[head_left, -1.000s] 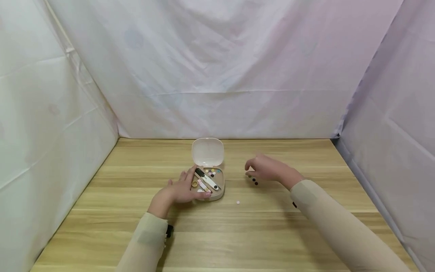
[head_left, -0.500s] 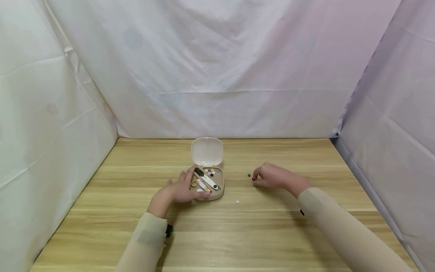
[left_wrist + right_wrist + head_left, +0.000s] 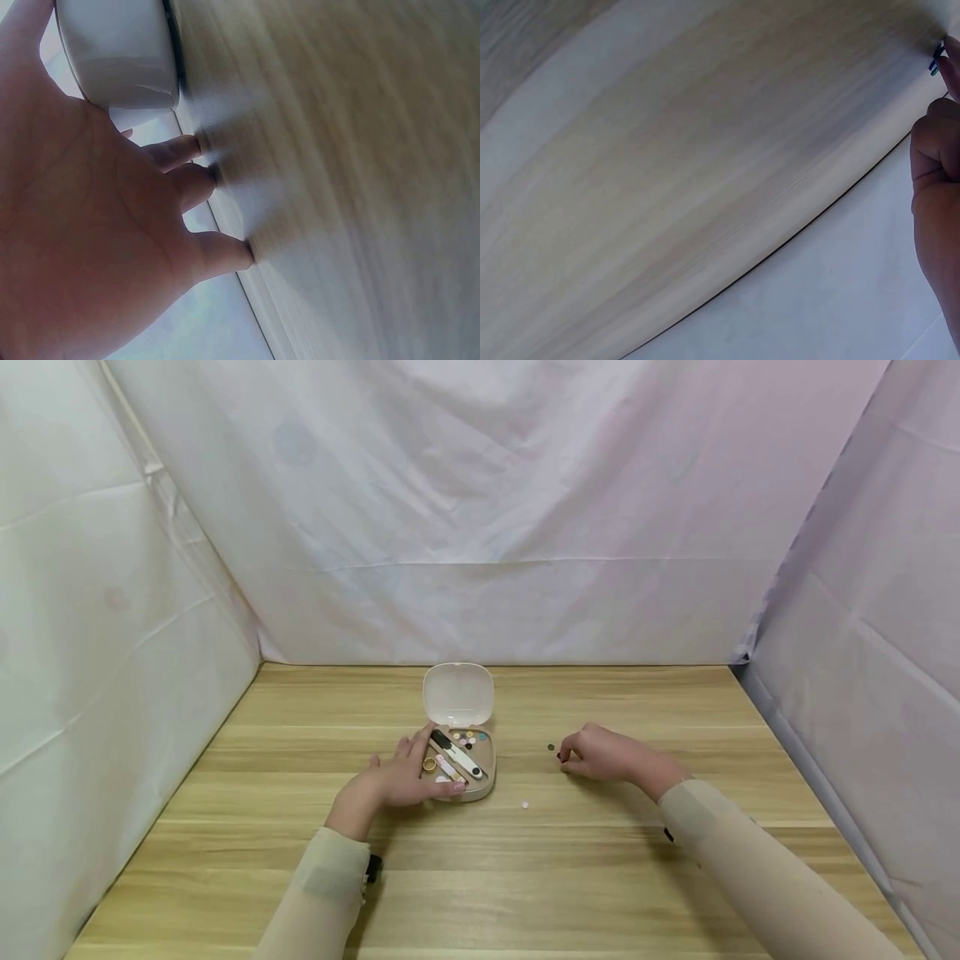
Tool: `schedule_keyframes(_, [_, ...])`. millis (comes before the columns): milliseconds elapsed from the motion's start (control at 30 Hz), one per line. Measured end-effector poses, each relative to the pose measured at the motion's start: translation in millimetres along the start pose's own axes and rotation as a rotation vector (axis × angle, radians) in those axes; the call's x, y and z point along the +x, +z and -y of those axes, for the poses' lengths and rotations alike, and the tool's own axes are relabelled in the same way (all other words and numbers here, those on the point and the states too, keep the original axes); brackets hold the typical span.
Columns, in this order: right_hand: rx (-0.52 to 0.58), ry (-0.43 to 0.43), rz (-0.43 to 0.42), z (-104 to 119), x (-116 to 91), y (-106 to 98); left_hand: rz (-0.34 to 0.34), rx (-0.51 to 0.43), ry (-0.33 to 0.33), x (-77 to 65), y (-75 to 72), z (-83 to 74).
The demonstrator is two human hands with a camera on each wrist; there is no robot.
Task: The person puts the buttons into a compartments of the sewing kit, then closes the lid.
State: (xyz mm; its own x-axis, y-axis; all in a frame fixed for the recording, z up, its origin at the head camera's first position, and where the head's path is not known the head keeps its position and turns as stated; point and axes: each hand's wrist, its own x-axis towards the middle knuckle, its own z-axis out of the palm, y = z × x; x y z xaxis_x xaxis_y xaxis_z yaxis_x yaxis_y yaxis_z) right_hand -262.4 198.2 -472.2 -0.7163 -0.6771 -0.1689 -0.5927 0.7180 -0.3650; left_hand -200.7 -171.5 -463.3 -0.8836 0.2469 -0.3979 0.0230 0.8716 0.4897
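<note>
My left hand rests spread along the left side of an open sewing box, fingers on the table and thumb on the front rim. Inside lie black-and-white thread snips, a gold ring-like thimble, a small white-and-pink strip and several coloured buttons. To the box's right, my right hand has thumb and forefinger pinched at a small dark button on the table. A dark green button lies just beyond the fingertips, which partly hide the spot.
A pale pink button lies on the wooden table in front and to the right of the box. The box's lid stands raised behind it. White cloth hangs around the back and sides.
My right hand has moved slightly right and nearer to me, from over the green button to the dark ones, and its fingertips have come together. The left hand and box stay put.
</note>
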Motion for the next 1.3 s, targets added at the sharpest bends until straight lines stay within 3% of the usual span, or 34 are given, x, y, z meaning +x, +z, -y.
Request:
schedule_keyframes(167, [0.006,0.008,-0.017,0.0,-2.6,-1.5,0.010,0.010,-0.018,5.5,2.5,4.0])
schedule_keyframes(667, [0.075,0.032,-0.011,-3.0,-1.5,2.4,-0.001,-0.007,-0.002,-2.5,-1.8,-1.8])
schedule_keyframes(1300, [0.072,-0.025,-0.028,-3.1,0.0,4.5,-0.016,-0.005,-0.002,4.6,4.1,4.1])
